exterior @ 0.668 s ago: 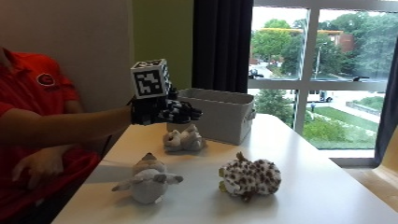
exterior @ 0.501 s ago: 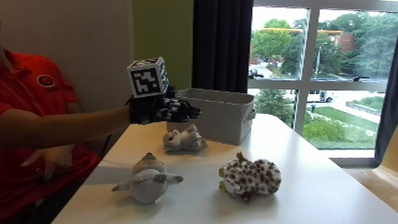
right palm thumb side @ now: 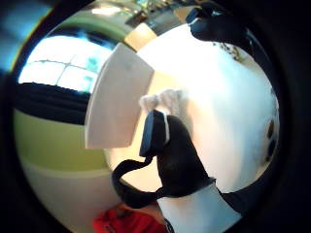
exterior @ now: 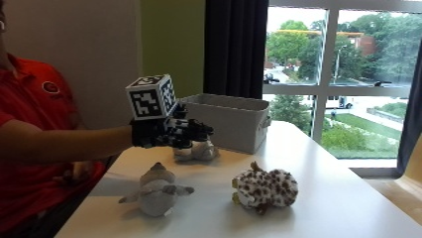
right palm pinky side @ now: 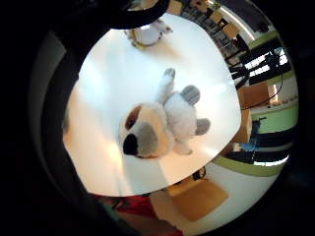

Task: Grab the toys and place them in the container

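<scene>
Three plush toys lie on the white table [exterior: 342, 208]. A grey and white one [exterior: 157, 191] is at the front left and shows below the palm as the grey plush [right palm pinky side: 157, 125]. A brown-spotted one [exterior: 265, 187] lies to its right. A small pale toy [exterior: 196, 151] sits against the grey fabric container [exterior: 227, 121], and shows as the pale toy [right palm thumb side: 163, 99] beside the container [right palm thumb side: 119, 97]. My gloved right hand [exterior: 173, 133] hovers just above and left of the small toy, fingers loosely curled, holding nothing.
The container stands at the back of the table near the wall. A window fills the far side. The person's red-sleeved arm reaches in from the left. A second toy [right palm pinky side: 147, 32] lies farther along the table.
My hand has sunk a little toward the table and the small toy. The toys and the container have not moved.
</scene>
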Demonstrator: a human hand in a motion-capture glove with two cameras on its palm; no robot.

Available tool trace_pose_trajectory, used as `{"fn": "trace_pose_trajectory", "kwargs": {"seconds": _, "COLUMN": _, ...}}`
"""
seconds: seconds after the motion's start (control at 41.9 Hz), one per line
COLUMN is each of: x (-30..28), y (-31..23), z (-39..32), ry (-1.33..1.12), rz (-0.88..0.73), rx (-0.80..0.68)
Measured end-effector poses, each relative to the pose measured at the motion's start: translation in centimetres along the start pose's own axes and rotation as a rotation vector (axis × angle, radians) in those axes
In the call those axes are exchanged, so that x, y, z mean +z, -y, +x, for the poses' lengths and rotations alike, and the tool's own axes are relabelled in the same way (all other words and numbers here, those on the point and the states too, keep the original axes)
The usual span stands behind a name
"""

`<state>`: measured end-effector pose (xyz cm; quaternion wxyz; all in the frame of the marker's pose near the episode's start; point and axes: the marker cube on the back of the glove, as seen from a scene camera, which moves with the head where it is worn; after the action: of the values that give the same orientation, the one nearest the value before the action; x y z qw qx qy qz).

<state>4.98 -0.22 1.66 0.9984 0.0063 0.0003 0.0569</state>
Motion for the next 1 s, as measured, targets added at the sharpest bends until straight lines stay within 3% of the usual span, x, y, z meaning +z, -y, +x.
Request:
{"fn": "trace_pose_trajectory", "kwargs": {"seconds": 0.239, "x": 1.3, "y": -2.1, "z": 1.8, "ry": -0.029, "rz": 0.029, "rx": 0.099}}
{"fn": "trace_pose_trajectory", "kwargs": {"seconds": 0.716, "x": 2.0, "y": -3.9, "z": 14.5, "ry": -0.079, "rz": -0.061, "rx": 0.269}}
{"fn": "trace_pose_trajectory", "kwargs": {"seconds": 1.002, "x": 4.3, "y": -3.4, "z": 14.2, "ry": -0.042, "rz": -0.277, "rx": 0.226}}
